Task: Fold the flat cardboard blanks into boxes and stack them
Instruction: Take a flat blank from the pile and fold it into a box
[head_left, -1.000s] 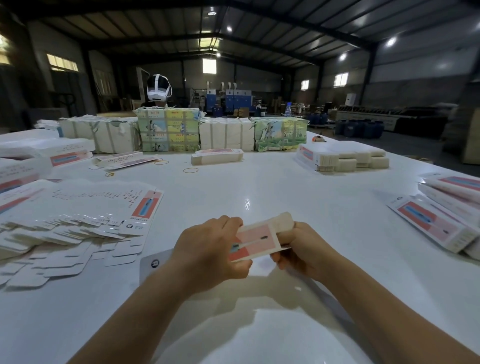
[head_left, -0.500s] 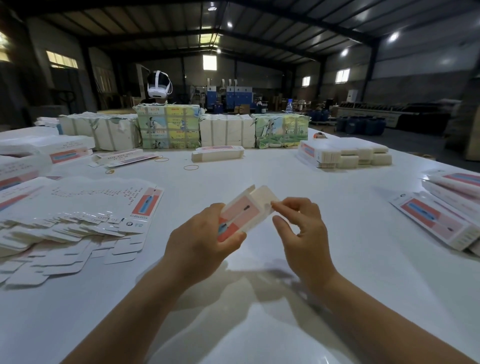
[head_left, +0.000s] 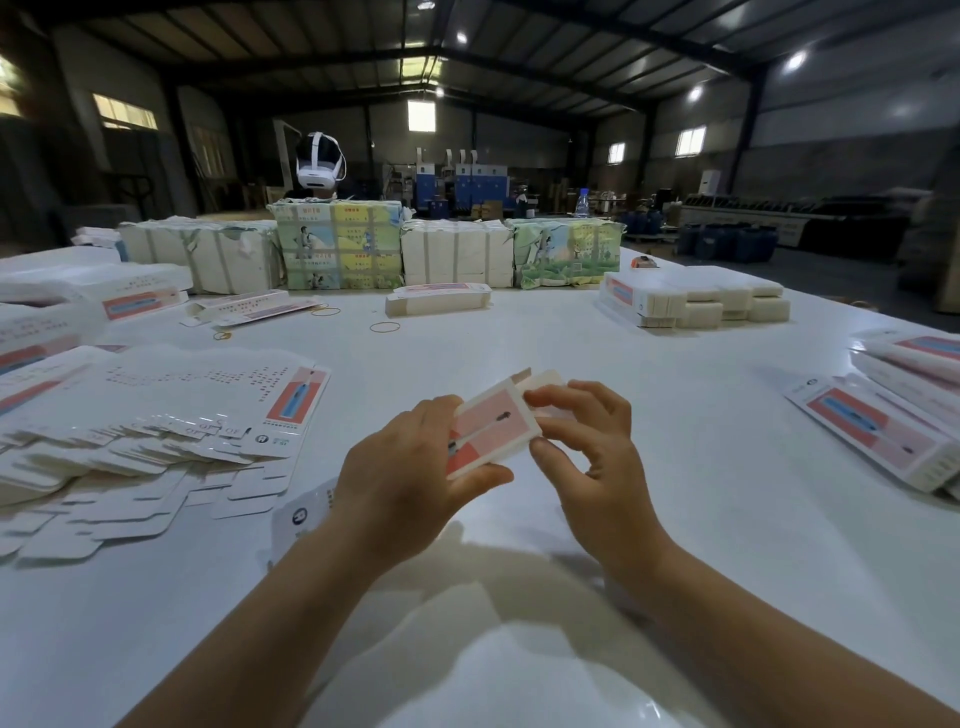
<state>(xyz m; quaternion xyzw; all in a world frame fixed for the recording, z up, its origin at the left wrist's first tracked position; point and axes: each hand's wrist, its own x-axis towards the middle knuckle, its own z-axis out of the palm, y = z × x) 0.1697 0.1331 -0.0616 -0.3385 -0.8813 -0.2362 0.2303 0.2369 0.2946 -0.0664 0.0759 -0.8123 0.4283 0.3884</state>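
Box: a small pink carton (head_left: 491, 431), partly formed, held above the worktop (head_left: 597, 358) at centre.
Left hand (head_left: 410, 483): fingers clamped round the carton's near end.
Right hand (head_left: 587, 447): fingers curled, pinching the end flap (head_left: 543, 382).
Flat blanks (head_left: 156, 447): fanned out at left.
Folded boxes (head_left: 883, 431): stacked at right.
Risk: too hard a squeeze could crease the wall; a mis-tucked flap could spring open.

- A white table (head_left: 597, 519) fills most of the view.
- Rubber bands (head_left: 385, 327) lie loose on it, toward the far side.
- A white headset (head_left: 319, 166) shows behind the far bundles.
- Blue machines (head_left: 457, 184) stand deep in the hall.
- A water bottle (head_left: 582, 202) stands farther right.
- Dark blue drums (head_left: 727, 241) sit on the floor.
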